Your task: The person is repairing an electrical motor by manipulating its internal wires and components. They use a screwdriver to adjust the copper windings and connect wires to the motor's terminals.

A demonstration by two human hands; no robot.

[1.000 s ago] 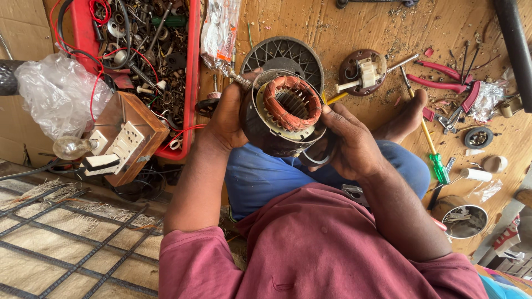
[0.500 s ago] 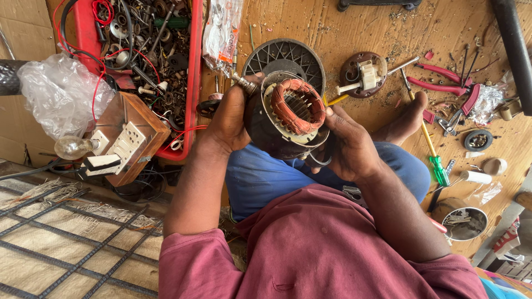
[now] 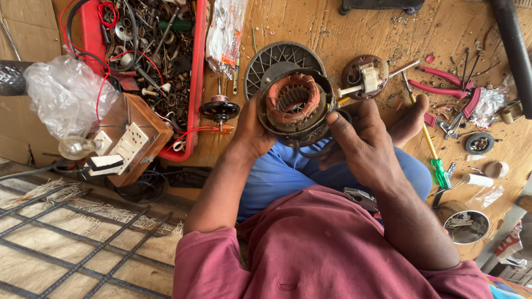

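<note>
Both hands (image 3: 310, 130) grip the motor stator (image 3: 293, 102) (underside hidden)

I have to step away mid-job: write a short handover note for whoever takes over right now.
Left hand: grips the left rim of the motor stator, coil face up.
Right hand: holds its right side, fingers against the rim.
The stator is held over the lap, above the wooden floor. The round grille cover lies just behind it; the end plate with a white switch part sits to the right; red-handled pliers and a green-handled screwdriver are further right. The red parts tray is to the left.
Done: motor is opened, copper windings exposed.
Left: nothing is refitted; cover and end plate are off.
</note>
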